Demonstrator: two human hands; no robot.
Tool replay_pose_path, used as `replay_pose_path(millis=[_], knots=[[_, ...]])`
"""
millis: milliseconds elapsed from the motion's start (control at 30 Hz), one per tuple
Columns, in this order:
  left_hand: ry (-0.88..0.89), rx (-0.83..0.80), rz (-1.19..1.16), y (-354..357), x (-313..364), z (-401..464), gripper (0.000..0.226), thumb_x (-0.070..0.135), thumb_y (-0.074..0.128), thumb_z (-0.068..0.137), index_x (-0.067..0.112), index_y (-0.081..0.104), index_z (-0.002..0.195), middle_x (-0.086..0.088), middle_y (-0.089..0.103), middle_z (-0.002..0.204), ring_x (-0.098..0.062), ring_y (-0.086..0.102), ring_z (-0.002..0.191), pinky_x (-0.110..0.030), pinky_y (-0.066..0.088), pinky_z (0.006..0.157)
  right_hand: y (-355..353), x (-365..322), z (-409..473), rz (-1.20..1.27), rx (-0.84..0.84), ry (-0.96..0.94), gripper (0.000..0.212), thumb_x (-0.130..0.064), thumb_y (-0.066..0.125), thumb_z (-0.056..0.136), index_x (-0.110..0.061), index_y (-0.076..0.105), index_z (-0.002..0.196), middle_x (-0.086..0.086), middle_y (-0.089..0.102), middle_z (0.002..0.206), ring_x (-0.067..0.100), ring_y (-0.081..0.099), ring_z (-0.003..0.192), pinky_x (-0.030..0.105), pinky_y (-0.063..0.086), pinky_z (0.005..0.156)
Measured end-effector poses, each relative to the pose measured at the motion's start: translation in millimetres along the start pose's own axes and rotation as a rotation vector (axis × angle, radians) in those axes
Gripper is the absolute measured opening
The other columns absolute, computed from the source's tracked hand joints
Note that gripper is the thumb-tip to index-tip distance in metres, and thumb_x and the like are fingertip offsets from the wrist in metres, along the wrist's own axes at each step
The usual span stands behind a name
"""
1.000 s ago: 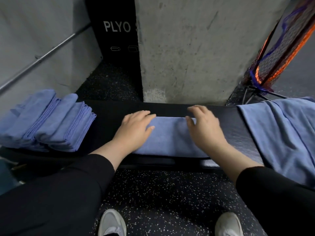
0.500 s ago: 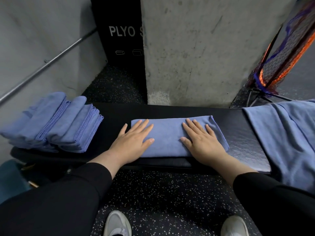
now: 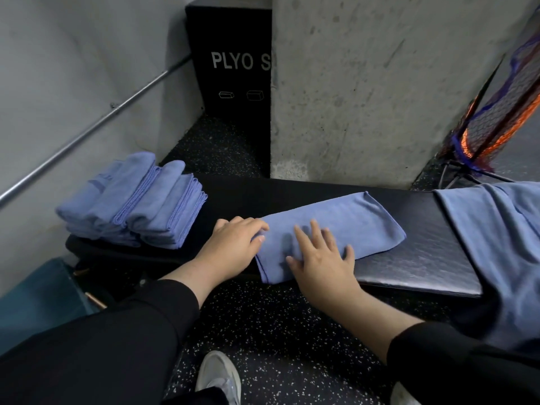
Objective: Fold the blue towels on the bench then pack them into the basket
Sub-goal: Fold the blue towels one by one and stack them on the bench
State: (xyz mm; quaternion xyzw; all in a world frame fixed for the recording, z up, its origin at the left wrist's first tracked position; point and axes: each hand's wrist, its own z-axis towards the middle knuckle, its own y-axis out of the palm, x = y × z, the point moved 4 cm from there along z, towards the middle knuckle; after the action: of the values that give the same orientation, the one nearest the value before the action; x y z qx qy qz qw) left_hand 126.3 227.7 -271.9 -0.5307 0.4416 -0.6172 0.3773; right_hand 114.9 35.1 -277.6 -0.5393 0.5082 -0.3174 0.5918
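A blue towel (image 3: 344,226), folded into a long strip, lies slanted on the black bench (image 3: 420,252). My left hand (image 3: 233,244) grips the strip's left end, fingers curled over its edge. My right hand (image 3: 321,258) lies flat on the strip's near left part, fingers spread. A stack of folded blue towels (image 3: 137,203) rests on the bench's left end. Unfolded blue towels (image 3: 496,238) drape over the right end. No basket is clearly in view.
A concrete pillar (image 3: 365,97) stands right behind the bench, with a black plyo box (image 3: 233,68) to its left. A metal rail (image 3: 87,133) runs along the left wall. An orange and black net (image 3: 496,118) leans at the right. A teal object (image 3: 38,302) sits low left.
The strip has swung from straight to slanted, its left end now at the bench's near edge. My left hand went from lying flat to gripping that end. My right hand shifted left along the strip.
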Motion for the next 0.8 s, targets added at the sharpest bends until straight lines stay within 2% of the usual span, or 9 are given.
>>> replay_pose_path(millis=[100, 267, 333, 433, 500, 567, 633, 700, 800], knots=[[0.013, -0.006, -0.060, -5, -8, -2, 0.029, 0.022, 0.043, 0.104, 0.032, 0.058, 0.127, 0.018, 0.063, 0.121, -0.008, 0.052, 0.116, -0.034, 0.029, 0.101, 12, 3, -1, 0.115, -0.037, 0.141, 0.069, -0.062, 0.027, 0.101, -0.033, 0.004, 0.160, -0.001, -0.010, 0.168, 0.020, -0.009, 0.155, 0.061, -0.003, 0.119], [0.088, -0.060, -0.035, -1, -16, -6, 0.037, 0.025, 0.048, 0.104, 0.036, 0.058, 0.139, 0.020, 0.042, 0.151, -0.003, 0.025, 0.144, -0.022, 0.009, 0.112, 4, 35, 24, 0.081, -0.050, -0.020, 0.063, -0.060, 0.035, 0.100, -0.037, 0.023, 0.157, -0.010, 0.000, 0.168, 0.011, -0.005, 0.155, 0.054, -0.008, 0.122], [0.113, -0.111, -0.057, 4, -16, -8, 0.037, 0.028, 0.048, 0.105, 0.037, 0.057, 0.140, 0.022, 0.043, 0.150, -0.001, 0.023, 0.145, -0.020, 0.005, 0.114, -5, 57, 35, 0.112, -0.073, -0.115, 0.057, -0.056, 0.044, 0.099, -0.040, 0.032, 0.153, -0.015, 0.008, 0.167, 0.006, -0.001, 0.154, 0.050, -0.005, 0.124], [0.185, -0.139, -0.044, 5, -9, -8, 0.036, 0.033, 0.048, 0.104, 0.037, 0.060, 0.137, 0.024, 0.050, 0.137, 0.002, 0.031, 0.137, -0.022, 0.012, 0.114, -17, 85, 46, 0.066, -0.035, -0.185, 0.053, -0.053, 0.053, 0.097, -0.039, 0.044, 0.148, -0.015, 0.023, 0.164, 0.009, 0.011, 0.154, 0.050, 0.003, 0.124], [0.208, -0.165, -0.036, 4, -2, -5, 0.036, 0.031, 0.046, 0.103, 0.037, 0.062, 0.135, 0.026, 0.052, 0.128, 0.001, 0.035, 0.131, -0.025, 0.017, 0.115, -28, 88, 43, 0.036, 0.131, -0.254, 0.048, -0.054, 0.053, 0.096, -0.032, 0.057, 0.138, -0.010, 0.046, 0.151, 0.017, 0.037, 0.145, 0.052, 0.020, 0.120], [0.158, -0.164, -0.081, 2, 4, -1, 0.042, 0.019, 0.042, 0.102, 0.036, 0.061, 0.136, 0.025, 0.054, 0.121, -0.001, 0.040, 0.123, -0.028, 0.024, 0.114, -34, 76, 31, 0.049, 0.231, -0.454, 0.048, -0.061, 0.050, 0.095, -0.027, 0.065, 0.125, -0.005, 0.059, 0.129, 0.021, 0.059, 0.119, 0.047, 0.042, 0.104], [0.081, -0.103, -0.112, -4, 3, 2, 0.050, 0.009, 0.037, 0.099, 0.035, 0.058, 0.137, 0.021, 0.056, 0.119, -0.004, 0.043, 0.116, -0.031, 0.029, 0.111, -26, 62, 11, 0.023, 0.138, -0.656, 0.063, -0.075, 0.049, 0.089, -0.027, 0.063, 0.127, -0.004, 0.058, 0.128, 0.020, 0.058, 0.116, 0.044, 0.046, 0.099], [0.056, -0.044, -0.112, -11, 0, 4, 0.047, 0.010, 0.039, 0.101, 0.033, 0.058, 0.137, 0.018, 0.058, 0.121, -0.005, 0.046, 0.119, -0.033, 0.030, 0.112, -8, 53, -4, -0.132, 0.020, -0.689, 0.079, -0.084, 0.044, 0.084, -0.029, 0.052, 0.140, -0.005, 0.047, 0.143, 0.018, 0.044, 0.134, 0.044, 0.036, 0.113], [0.098, -0.039, -0.099, -14, 1, 4, 0.036, 0.034, 0.043, 0.105, 0.031, 0.058, 0.137, 0.018, 0.055, 0.131, -0.005, 0.045, 0.126, -0.032, 0.028, 0.112, 6, 49, -12, -0.151, 0.048, -0.608, 0.059, -0.053, 0.062, 0.088, -0.027, 0.049, 0.140, -0.006, 0.045, 0.146, 0.018, 0.041, 0.139, 0.052, 0.035, 0.116]])
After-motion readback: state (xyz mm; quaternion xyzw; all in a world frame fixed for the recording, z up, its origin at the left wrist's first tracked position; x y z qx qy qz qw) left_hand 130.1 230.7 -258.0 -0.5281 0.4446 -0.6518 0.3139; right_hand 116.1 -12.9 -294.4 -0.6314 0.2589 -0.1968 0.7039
